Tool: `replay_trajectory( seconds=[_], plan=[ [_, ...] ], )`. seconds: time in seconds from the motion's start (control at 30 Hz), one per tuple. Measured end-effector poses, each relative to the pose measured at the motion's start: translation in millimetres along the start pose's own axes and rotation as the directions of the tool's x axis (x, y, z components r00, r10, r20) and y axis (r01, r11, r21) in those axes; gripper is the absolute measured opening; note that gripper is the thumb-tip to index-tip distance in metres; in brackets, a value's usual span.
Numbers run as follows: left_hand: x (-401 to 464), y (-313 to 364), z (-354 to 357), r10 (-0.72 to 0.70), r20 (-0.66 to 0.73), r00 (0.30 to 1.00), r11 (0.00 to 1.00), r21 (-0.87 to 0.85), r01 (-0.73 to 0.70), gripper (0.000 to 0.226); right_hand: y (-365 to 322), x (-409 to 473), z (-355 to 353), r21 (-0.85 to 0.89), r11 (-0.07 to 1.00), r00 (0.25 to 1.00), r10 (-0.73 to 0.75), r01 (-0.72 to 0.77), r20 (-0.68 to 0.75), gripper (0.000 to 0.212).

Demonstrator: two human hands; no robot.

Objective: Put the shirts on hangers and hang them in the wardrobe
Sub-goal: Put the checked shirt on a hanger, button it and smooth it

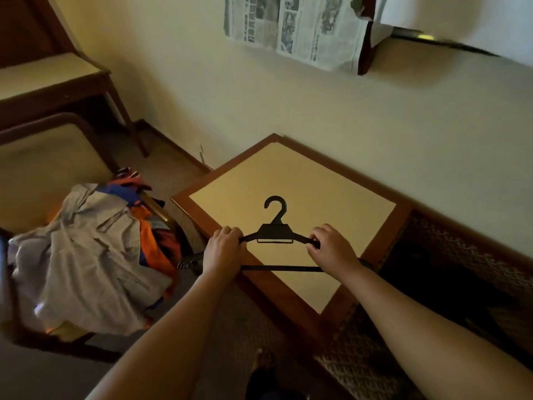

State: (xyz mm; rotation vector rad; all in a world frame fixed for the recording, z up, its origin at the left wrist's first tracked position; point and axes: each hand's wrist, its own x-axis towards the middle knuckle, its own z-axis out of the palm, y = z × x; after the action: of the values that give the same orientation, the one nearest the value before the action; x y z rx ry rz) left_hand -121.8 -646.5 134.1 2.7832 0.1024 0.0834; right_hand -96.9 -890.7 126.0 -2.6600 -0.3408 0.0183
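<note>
Hanger: black plastic hanger [276, 230] held over the counter [291, 180], hook pointing away toward the wall, bottom bar level above the near rim.
Left grip: left hand [223, 251] with fingers curled round the hanger's left shoulder arm.
Right grip: right hand [331, 249] pinching and wrapping the right shoulder arm.
Surface: counter has a pale yellow top inside a red-brown wooden frame; one corner sits close to the cream wall [288, 105].
Room: carpeted floor; newspaper [291, 27] hangs over a wall shelf at upper right; a second wooden table [54, 82] stands at far left.
Container: chair [34, 157] to the left holds a heap of shirts [95, 255], grey on top, orange and blue beneath.
Edges: shirt heap lies just beside the counter's left edge; a strip of carpet separates them.
</note>
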Motion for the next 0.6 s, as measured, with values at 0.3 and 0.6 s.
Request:
replay_trajectory(
  seconds=[0.3, 0.6],
  plan=[
    [159, -26, -1, 0.176, 0.166, 0.970, 0.984, -0.017, -0.176, 0.018, -6, 106, 10, 0.041, 0.980, 0.979, 0.196, -0.194, -0.055, 0.010],
    [284, -11, 31, 0.452, 0.284, 0.845, 0.890, -0.081, -0.449, 0.017, 5, 160, 30, 0.066, 0.859, 0.838, 0.510, -0.507, -0.196, 0.014]
  ],
)
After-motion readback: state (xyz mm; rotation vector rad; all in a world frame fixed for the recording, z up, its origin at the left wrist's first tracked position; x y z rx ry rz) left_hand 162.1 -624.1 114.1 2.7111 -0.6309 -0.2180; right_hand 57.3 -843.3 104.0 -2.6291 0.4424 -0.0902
